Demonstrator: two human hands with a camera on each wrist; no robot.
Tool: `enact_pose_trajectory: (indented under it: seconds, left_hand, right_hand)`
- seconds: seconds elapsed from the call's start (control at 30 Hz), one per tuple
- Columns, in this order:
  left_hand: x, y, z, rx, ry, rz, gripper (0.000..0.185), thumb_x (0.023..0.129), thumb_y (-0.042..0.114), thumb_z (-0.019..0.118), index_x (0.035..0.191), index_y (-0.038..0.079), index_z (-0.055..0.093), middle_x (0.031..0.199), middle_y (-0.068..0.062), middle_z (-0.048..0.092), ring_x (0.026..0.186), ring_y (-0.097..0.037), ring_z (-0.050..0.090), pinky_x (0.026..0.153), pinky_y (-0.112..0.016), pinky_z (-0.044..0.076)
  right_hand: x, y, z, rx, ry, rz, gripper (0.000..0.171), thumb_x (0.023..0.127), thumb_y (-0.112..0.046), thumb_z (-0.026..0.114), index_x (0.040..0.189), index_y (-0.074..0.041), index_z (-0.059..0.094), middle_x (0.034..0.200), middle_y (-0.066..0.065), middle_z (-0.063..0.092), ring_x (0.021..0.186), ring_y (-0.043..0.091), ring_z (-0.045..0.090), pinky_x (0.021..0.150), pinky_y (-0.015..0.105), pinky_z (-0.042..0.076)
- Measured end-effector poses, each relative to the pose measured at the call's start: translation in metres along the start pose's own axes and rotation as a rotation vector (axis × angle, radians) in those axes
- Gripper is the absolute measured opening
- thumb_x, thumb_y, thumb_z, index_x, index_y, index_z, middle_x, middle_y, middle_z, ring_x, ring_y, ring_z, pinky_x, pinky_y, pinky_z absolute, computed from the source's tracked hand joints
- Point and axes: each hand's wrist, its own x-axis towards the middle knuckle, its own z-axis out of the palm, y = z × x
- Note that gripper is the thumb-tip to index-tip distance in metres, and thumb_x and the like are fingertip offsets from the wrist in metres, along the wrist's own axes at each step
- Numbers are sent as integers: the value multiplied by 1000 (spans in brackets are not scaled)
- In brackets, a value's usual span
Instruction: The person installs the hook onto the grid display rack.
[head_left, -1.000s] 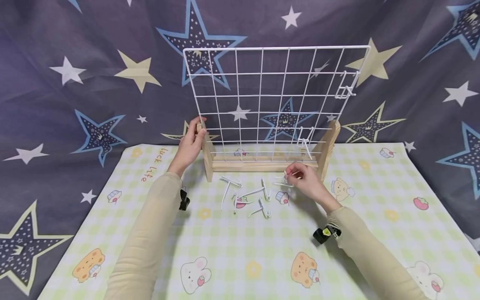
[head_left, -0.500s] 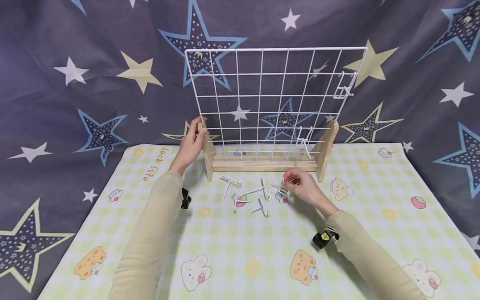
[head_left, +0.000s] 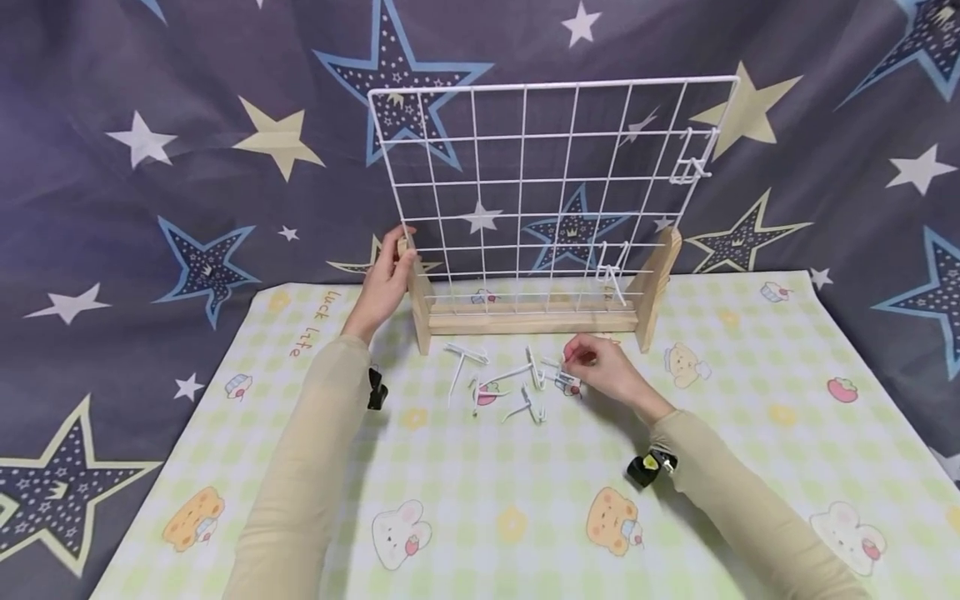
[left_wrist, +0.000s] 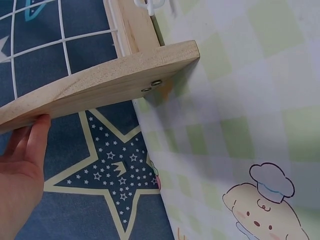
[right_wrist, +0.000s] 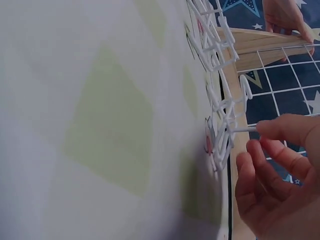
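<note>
A white wire grid panel [head_left: 525, 179] stands upright in a wooden stand [head_left: 525, 321] at the far side of the mat. My left hand [head_left: 401, 250] grips the stand's left upright [left_wrist: 110, 85] near its top; in the left wrist view its fingers [left_wrist: 30, 145] lie against the wood. My right hand [head_left: 573, 360] is low over the mat in front of the stand. It pinches the thin rod of a white wire hook [right_wrist: 240, 129] between thumb and fingertips. Several loose white hooks [head_left: 495, 379] lie just left of that hand.
Two white hooks hang on the grid, one at the upper right [head_left: 690, 167] and one at the lower right [head_left: 611, 271]. A checked yellow-green mat [head_left: 525, 500] with cartoon prints covers the table. Dark starred cloth [head_left: 187, 167] hangs behind. Small black cameras sit on both wrists.
My right hand, still pinching the hook, has moved slightly left and down toward the loose hooks on the mat. The left hand has stayed on the stand.
</note>
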Motion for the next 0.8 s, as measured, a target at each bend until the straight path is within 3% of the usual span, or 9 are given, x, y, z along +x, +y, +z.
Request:
enact_pose_trajectory:
  seconds: [0.17,0.67,0.8]
  left_hand:
    - [16,-25,3,-3,12,8,43,104,31,41,146,22,36,122,-19,55,91,-26,54,67,-28,47]
    - [12,-27,0,22,-20,17,44,104,35,41,146,21,35,126,-22,55,98,-30,57,69,-31,49]
    - [10,-20,-2,-2,-29,16,44,105,31,41,146,17,34,125,-25,53,100,-32,56,72,-33,51]
  right_hand:
    - [5,6,-1,-7,-9,37,12,82,10,64,94,6,63,84,12,65,80,25,60,80,38,52]
    - [12,11,7,-10,-122,91,14,82,13,60,93,5,65,78,6,61,73,18,55,61,23,49]
    - [14,12,5,-6,-123,65,15,82,14,60,91,4,65,77,6,62,72,18,56,61,23,49]
